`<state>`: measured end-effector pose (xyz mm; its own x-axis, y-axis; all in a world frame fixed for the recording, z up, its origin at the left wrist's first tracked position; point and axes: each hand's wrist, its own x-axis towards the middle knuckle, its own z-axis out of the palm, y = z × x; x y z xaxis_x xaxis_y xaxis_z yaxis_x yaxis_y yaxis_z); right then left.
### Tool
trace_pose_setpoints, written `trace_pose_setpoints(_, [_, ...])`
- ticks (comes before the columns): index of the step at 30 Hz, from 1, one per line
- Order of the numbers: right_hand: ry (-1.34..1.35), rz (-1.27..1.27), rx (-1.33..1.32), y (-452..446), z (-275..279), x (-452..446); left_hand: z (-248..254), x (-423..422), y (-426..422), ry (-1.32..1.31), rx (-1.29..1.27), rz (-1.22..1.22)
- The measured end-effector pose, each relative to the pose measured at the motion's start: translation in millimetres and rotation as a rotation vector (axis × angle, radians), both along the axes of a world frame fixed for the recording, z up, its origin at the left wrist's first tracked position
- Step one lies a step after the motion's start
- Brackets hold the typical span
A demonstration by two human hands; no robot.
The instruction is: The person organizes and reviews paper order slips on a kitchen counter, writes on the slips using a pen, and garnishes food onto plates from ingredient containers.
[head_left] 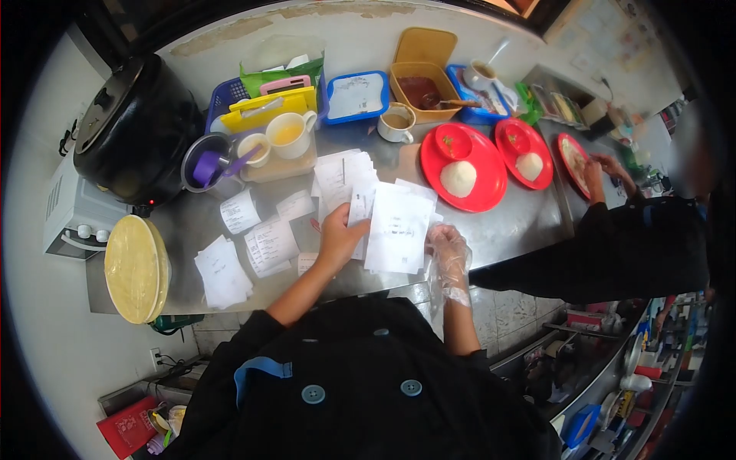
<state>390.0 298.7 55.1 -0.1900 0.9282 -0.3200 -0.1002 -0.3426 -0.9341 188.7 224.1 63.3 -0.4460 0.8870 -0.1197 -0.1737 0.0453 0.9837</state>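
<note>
A bunch of white paper slips with printed text is held up over the steel counter. My left hand grips the slips at their left side, thumb on top. My right hand, in a clear plastic glove, has its fingers closed at their right edge. Behind them lies a pile of more slips. To the left, printed receipts and another stack of slips rest on the counter.
Red plates with white rice mounds stand at right, near a co-worker's hands. Behind are a brown sauce tub, a blue-rimmed tray and cups. A black cooker and yellow plates stand left.
</note>
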Motion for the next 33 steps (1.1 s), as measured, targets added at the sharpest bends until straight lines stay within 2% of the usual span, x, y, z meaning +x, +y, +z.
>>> trace_pose_setpoints(3, [-0.11, -0.047, 0.009, -11, 33, -17, 7, 0, -1, 0.062, -0.031, 0.024])
trace_pose_setpoints(6, [-0.077, 0.062, 0.143, -11, 13, -17, -4, 4, 1, 0.219, 0.022, 0.031])
trace_pose_setpoints(7, [-0.079, 0.064, 0.143, -6, -9, -14, -2, 4, 0, 0.217, 0.021, 0.033])
trace_pose_setpoints(9, [-0.411, -0.425, 0.307, 8, -54, -4, 5, 1, -2, 0.197, -0.02, 0.059])
trace_pose_setpoints(10, [-0.41, -0.422, 0.306, 11, -44, 2, 5, -2, -3, 0.198, -0.022, 0.062])
trace_pose_setpoints(12, [0.103, -0.296, 0.103, 16, -14, 12, 5, -9, -5, 0.075, -0.017, 0.021])
trace_pose_setpoints(13, [0.195, -0.282, 0.027, 16, 1, 11, 5, -10, -5, 0.075, -0.02, 0.024])
trace_pose_setpoints(14, [0.194, -0.281, 0.023, 15, 12, 10, 3, -9, -6, 0.056, 0.002, 0.002])
trace_pose_setpoints(16, [0.155, -0.104, -0.024, 12, 23, 8, -5, -7, -5, 0.036, 0.014, -0.018])
trace_pose_setpoints(18, [0.138, -0.077, -0.02, 9, 9, 0, -16, -5, -6, 0.057, 0.025, -0.03])
trace_pose_setpoints(19, [0.096, -0.027, -0.051, 4, 14, -9, -20, -2, -7, 0.16, -0.029, 0.018])
trace_pose_setpoints(20, [0.053, 0.025, -0.077, 0, 19, -18, -28, -2, -6, 0.098, 0.013, -0.049])
trace_pose_setpoints(22, [0.018, 0.112, -0.081, -9, 19, -30, -18, 5, -5, 0.044, 0.096, -0.013])
trace_pose_setpoints(24, [-0.084, 0.121, 0.155, -16, 7, -34, -15, 3, -8, -0.124, 0.029, -0.098])
trace_pose_setpoints(25, [-0.222, 0.141, 0.203, -8, -4, -28, -11, -7, -12, 0.024, -0.129, -0.163])
trace_pose_setpoints(26, [-0.221, 0.15, 0.202, -1, -10, -22, -8, -14, -19, 0.022, -0.13, -0.153])
trace_pose_setpoints(28, [-0.283, -0.042, 0.105, 11, -18, -11, 4, -30, -37, -0.136, -0.175, -0.186])
trace_pose_setpoints(29, [-0.285, -0.036, 0.105, 13, -17, -6, -8, -43, -48, 0.065, -0.071, -0.105])
trace_pose_setpoints(31, [-0.325, -0.178, 0.067, 17, -14, -1, -7, -72, -75, 0.417, -0.165, 0.043])
trace_pose_setpoints(33, [-0.367, -0.086, 0.1, 18, -17, 5, -9, -101, -103, 0.377, -0.201, 0.231])
